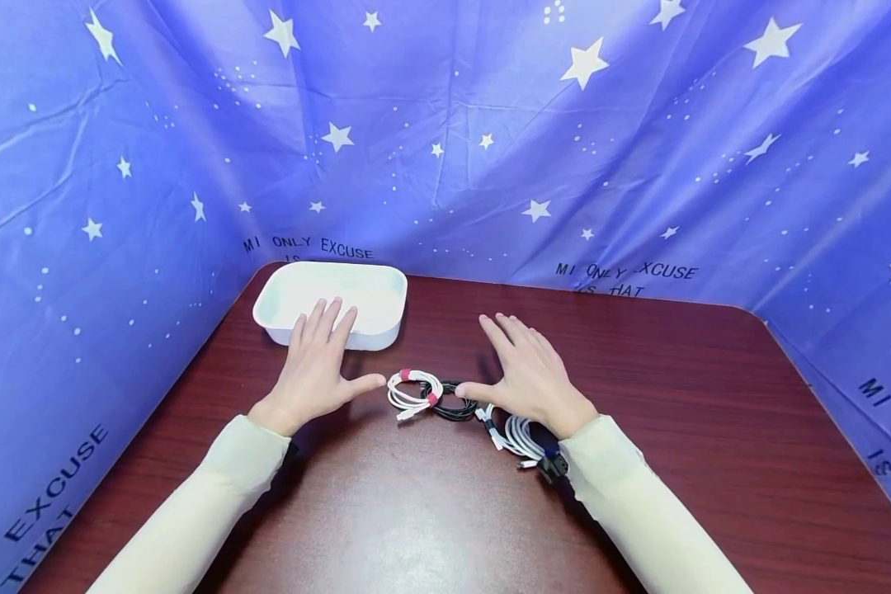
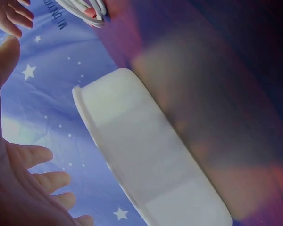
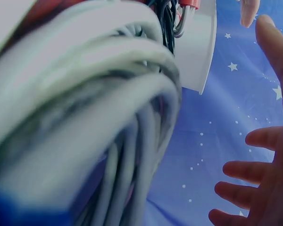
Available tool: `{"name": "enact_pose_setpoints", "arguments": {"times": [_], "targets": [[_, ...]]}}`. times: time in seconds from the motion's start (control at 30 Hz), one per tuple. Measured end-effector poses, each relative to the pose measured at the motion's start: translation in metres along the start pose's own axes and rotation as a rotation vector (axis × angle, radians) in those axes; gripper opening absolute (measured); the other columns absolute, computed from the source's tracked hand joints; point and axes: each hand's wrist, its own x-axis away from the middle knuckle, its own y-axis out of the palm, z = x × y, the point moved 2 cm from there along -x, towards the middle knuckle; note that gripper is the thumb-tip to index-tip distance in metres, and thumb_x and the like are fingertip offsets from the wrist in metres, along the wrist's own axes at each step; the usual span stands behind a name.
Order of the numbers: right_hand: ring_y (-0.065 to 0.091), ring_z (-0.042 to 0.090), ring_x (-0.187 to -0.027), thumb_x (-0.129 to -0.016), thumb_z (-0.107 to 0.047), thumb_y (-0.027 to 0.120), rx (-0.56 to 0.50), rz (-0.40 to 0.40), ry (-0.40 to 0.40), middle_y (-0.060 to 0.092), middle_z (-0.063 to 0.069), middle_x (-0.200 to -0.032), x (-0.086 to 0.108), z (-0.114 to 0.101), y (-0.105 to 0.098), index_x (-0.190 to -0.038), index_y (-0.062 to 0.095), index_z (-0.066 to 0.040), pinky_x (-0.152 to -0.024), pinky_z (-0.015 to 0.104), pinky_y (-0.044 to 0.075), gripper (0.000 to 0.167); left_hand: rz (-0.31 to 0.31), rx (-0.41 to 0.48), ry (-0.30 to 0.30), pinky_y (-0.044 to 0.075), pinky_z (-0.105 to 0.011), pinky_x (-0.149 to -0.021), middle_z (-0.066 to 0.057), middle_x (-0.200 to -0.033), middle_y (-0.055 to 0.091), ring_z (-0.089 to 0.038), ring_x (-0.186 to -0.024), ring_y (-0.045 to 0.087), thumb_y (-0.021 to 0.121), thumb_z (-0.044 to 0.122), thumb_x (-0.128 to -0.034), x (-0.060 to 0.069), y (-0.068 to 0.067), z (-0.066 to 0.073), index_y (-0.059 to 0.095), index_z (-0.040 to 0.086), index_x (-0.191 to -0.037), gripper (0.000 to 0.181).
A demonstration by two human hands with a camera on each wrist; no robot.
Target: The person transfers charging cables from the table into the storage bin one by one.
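Observation:
My left hand [image 1: 313, 371] hovers with spread fingers in front of the white tub [image 1: 374, 340], overlapping its near side in the head view. My right hand [image 1: 530, 371] is also spread and holds nothing; its thumb overlaps a black coiled cable [image 1: 456, 408]. Between the hands lies a white coiled cable [image 1: 395, 396] with red ties. A grey coiled cable [image 1: 518, 436] with a dark tie and white plugs sits below the right palm, and it looms large in the right wrist view. Part of the grey coil is hidden by the right wrist.
A black connector [image 1: 554, 464] lies beside the grey coil near the right sleeve. The dark red wooden table [image 1: 416, 528] meets a blue star-patterned curtain [image 1: 453, 165] at the back and both sides. The tub stands at the back left.

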Motion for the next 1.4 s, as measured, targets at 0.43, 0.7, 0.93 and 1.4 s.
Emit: {"name": "enact_pose_setpoints", "arguments": {"times": [0.43,0.7,0.93,1.4], "targets": [[0.033,0.028,-0.137,-0.068,-0.086,0.049,-0.039,-0.029,0.019,0.034,0.012,-0.151,-0.015,-0.013,-0.001,-0.149,0.033,-0.014,-0.107,0.047,0.032,0.110,0.047,0.029,-0.028,0.010,-0.060,-0.110,-0.026,-0.149,0.028,-0.043,-0.140,0.016,0.073,0.060,-0.0708,0.000,-0.005,-0.016,0.036,-0.001,-0.143,0.102],[0.033,0.028,-0.137,-0.071,-0.084,0.050,-0.115,-0.086,0.060,0.031,0.012,-0.152,-0.028,-0.023,0.002,-0.151,0.025,-0.009,-0.104,0.048,0.036,0.112,0.041,0.072,-0.066,0.010,-0.059,-0.110,-0.027,-0.148,0.028,-0.043,-0.140,0.016,0.075,0.054,-0.0728,0.000,-0.009,-0.026,0.037,-0.003,-0.141,0.096],[0.035,0.026,-0.136,-0.072,-0.080,0.054,-0.194,-0.102,0.081,0.034,0.011,-0.150,-0.040,-0.033,0.007,-0.150,0.027,-0.008,-0.105,0.046,0.036,0.110,0.045,0.101,-0.091,0.011,-0.059,-0.110,-0.028,-0.147,0.029,-0.044,-0.139,0.016,0.075,0.049,-0.0751,0.001,-0.012,-0.035,0.037,-0.004,-0.140,0.092],[0.038,0.022,-0.134,-0.073,-0.075,0.059,-0.317,-0.125,0.148,0.038,0.010,-0.148,-0.055,-0.045,0.017,-0.149,0.031,-0.009,-0.105,0.043,0.037,0.104,0.087,0.136,-0.126,0.014,-0.062,-0.108,-0.031,-0.143,0.033,-0.045,-0.137,0.020,0.071,0.037,-0.0812,0.000,-0.014,-0.049,0.041,-0.007,-0.137,0.077]]}}
